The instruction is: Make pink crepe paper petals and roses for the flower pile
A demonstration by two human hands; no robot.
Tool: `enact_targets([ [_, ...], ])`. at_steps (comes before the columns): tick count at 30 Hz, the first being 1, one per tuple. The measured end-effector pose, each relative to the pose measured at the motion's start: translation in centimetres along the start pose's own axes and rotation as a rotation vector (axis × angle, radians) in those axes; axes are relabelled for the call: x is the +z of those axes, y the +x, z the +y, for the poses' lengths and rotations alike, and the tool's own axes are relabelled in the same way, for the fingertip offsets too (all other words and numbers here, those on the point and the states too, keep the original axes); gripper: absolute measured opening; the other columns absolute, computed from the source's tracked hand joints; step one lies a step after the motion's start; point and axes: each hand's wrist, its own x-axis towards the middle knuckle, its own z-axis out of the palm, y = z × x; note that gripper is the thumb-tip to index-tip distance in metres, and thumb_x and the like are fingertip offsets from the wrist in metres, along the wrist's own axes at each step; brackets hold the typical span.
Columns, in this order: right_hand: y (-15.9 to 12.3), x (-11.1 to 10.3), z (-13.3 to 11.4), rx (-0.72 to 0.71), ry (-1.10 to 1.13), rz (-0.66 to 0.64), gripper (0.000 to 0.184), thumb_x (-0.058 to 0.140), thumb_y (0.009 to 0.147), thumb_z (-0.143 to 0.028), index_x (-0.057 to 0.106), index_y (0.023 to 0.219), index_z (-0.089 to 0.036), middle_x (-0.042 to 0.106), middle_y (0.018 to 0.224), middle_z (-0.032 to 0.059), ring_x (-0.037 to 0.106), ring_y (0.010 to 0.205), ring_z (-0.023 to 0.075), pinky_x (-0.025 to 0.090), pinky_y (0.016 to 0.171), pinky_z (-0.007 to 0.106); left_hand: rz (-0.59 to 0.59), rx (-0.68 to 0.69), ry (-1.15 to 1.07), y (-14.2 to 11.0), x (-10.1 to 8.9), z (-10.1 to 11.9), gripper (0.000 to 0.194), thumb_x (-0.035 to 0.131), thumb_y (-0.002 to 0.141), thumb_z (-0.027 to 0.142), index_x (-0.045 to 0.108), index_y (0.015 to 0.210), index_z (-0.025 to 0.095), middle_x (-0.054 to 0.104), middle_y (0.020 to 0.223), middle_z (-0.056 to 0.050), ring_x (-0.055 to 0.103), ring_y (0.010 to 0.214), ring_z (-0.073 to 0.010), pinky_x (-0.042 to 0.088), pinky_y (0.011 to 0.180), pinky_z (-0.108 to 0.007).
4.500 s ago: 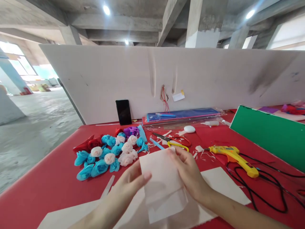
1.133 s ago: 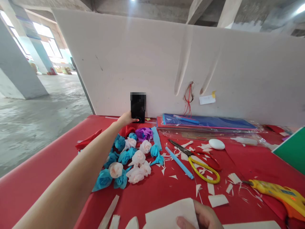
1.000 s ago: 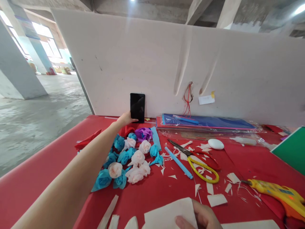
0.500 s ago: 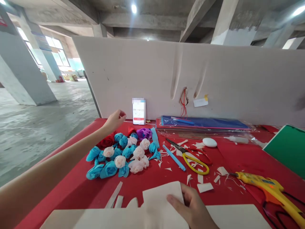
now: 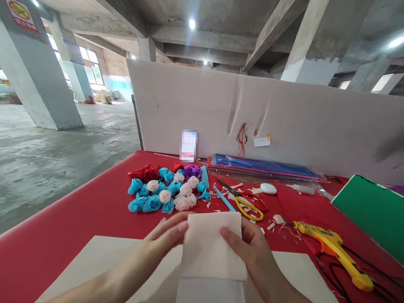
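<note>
A pale cream folded piece of paper [image 5: 214, 244] stands upright in front of me, held from both sides. My right hand [image 5: 252, 252] grips its right edge, thumb on the near face and fingers behind. At the left edge is my left hand [image 5: 164, 237], its thumb pressed to the paper and its fingers partly hidden behind it. Beneath both hands lies a larger cream sheet [image 5: 94, 261] on the red table [image 5: 78, 206]. Just beyond are paper roses [image 5: 164, 196] in blue, pale pink, red and purple.
Scissors [image 5: 249, 209] with yellow and red handles lie among paper scraps, beside a blue pen [image 5: 224, 198]. A yellow glue gun [image 5: 334, 248] with black cable is at right, near a green board [image 5: 372, 214]. A phone [image 5: 188, 146] leans against the white panel [image 5: 189, 97].
My left hand has come back from near the phone to the paper's left edge. The paper has been raised and squared up in my right hand. The view has shifted a little.
</note>
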Motion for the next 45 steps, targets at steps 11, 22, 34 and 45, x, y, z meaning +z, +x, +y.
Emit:
enact_targets([
  [11,0.3,-2.1,-3.7,-0.058,-0.233,0.056,0.032,0.066,0.074,-0.050,0.064,0.085,-0.021,0.057,0.062,-0.0045,0.051,0.058,0.0093,0.040,0.055,0.019,-0.295,-0.062,-0.074,0.1,3.3,2.2,0.018,0.067,0.075,0.033,0.064,0.072,0.016,0.064,0.066,0.004,0.055,0.059,-0.0095,0.040,0.052,-0.016],
  [22,0.4,-2.6,-4.6,-0.015,-0.505,-0.091,0.021,0.063,0.076,-0.041,0.064,0.073,-0.020,0.054,0.063,-0.0027,0.044,0.055,0.0096,0.033,0.050,0.022,-0.300,-0.086,0.219,0.0,2.8,0.9,0.020,0.059,0.076,0.036,0.061,0.069,0.017,0.058,0.062,0.005,0.047,0.054,-0.0104,0.038,0.051,-0.020],
  [34,-0.3,-1.3,-3.5,-0.057,-0.686,-0.176,0.013,0.062,0.075,-0.027,0.068,0.066,-0.020,0.063,0.062,-0.0016,0.054,0.061,0.0125,0.039,0.054,0.022,-0.186,0.060,0.437,0.9,2.2,1.4,0.029,0.057,0.076,0.045,0.067,0.079,0.018,0.061,0.070,0.001,0.051,0.065,-0.0142,0.038,0.056,-0.021],
  [45,-0.8,-1.7,-3.3,0.002,-0.906,-0.326,0.015,0.064,0.077,-0.029,0.074,0.069,-0.021,0.063,0.059,-0.0012,0.052,0.057,0.0125,0.038,0.053,0.022,-0.275,0.076,0.653,0.7,2.5,1.4,0.029,0.058,0.077,0.042,0.068,0.065,0.018,0.053,0.053,0.004,0.040,0.050,-0.0098,0.029,0.047,-0.021],
])
